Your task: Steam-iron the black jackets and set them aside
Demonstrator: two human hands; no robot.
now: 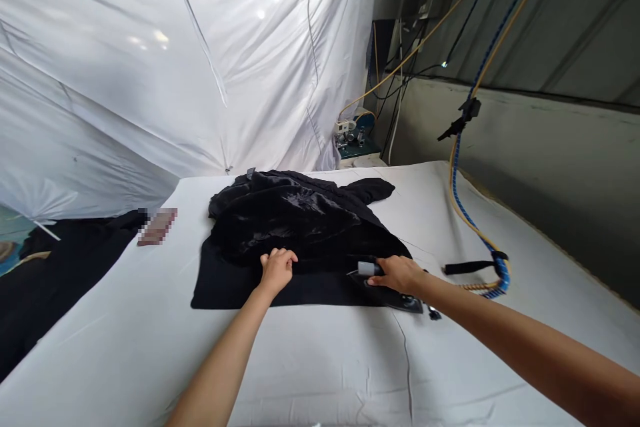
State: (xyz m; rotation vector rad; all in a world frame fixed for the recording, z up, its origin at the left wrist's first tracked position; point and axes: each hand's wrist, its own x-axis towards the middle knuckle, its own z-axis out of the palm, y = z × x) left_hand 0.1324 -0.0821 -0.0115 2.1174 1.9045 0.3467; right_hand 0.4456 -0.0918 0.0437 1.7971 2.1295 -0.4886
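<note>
A black jacket [310,213] with a shiny plush lining lies spread over the white-covered table. My left hand [278,268] is at the garment's near part, fingers curled and closed on the black fabric where plush meets smooth cloth. To the right, my right hand [400,273] is closed around a small hand tool [369,269] with a grey barrel and a thin point facing left. The tool sits over the jacket's near right part; whether its point touches the cloth I cannot tell. Beside my right wrist, a dark fastener end [434,313] lies at the jacket's corner.
A blue and yellow hose [457,180] hangs from above and bends onto the table [500,360] at right, with a black strap [467,267]. Dark cloth [75,280] lies at left, near a blurred-out item [159,227]. White sheeting [150,67] hangs behind; machinery [355,137] stands beyond.
</note>
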